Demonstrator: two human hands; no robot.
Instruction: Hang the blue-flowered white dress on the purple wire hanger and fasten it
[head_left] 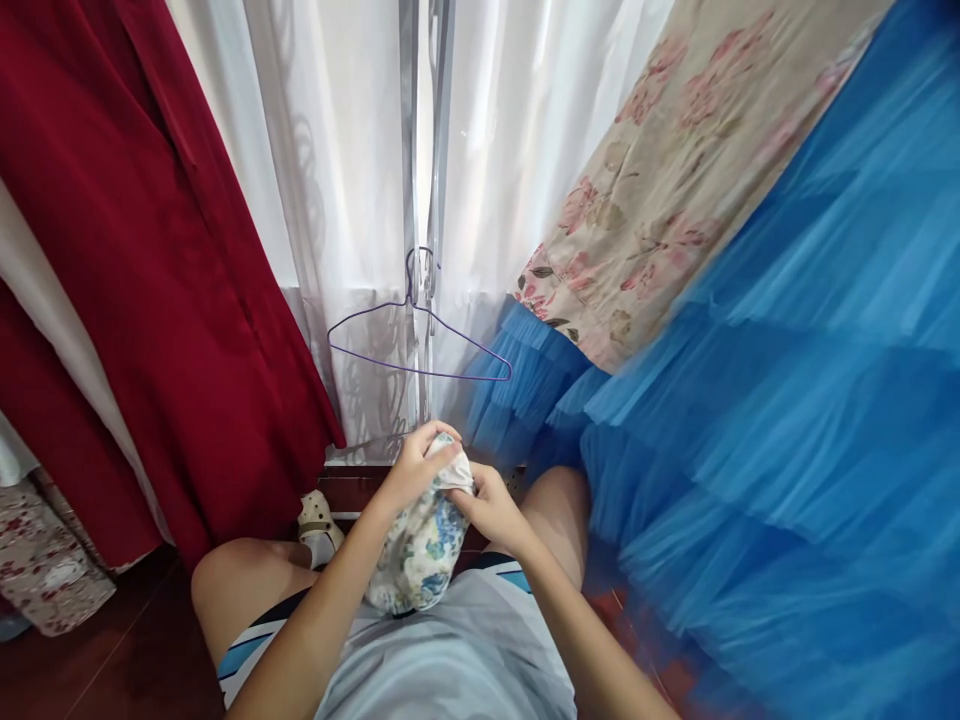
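Note:
A white cloth piece with a blue and green floral print (427, 550) hangs bunched over my lap; what kind of garment it is I cannot make out. My left hand (415, 468) grips its upper end, thumb lying across the fabric. On the other side, my right hand (491, 508) pinches the same cloth near its white top fold. Just beyond both hands, a thin purple hanger (420, 372) hangs bare from a metal stand.
Dark red fabric (202, 330) drapes at the left. A beige floral cloth (637, 220) and a layered blue tulle skirt (787, 430) hang close on the right. White curtains (337, 150) stand behind the metal pole (409, 120). A beige clog (319, 518) shows beside my left knee.

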